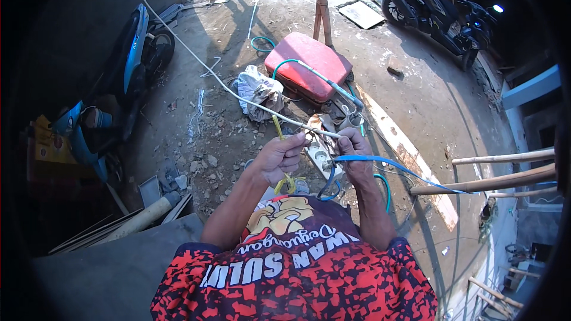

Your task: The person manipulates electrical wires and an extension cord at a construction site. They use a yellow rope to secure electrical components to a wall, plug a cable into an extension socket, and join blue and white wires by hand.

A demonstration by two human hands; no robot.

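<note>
A white cable (238, 98) runs down from the upper left to both hands. My left hand (279, 160) is closed on a frayed yellow strap (276, 122), its fingertips at a small joint or knot in the cable. My right hand (355, 157) grips the cable end, with a flat blue strap (386, 162) across it. A white power strip (327, 164) hangs between my hands, a dark blue cord (324, 188) looping below it. Just beyond lie a crumpled pale sack (260, 92) and a red case (302, 53) with a green hose and metal tube across it.
Scooters stand at left (128, 71) and upper right (416, 6). A long board (386, 134) lies right of me, beside horizontal bamboo poles (493, 181). A bamboo post (321, 6) stands beyond the case. Rubble, scraps and a pipe (137, 226) lie at lower left.
</note>
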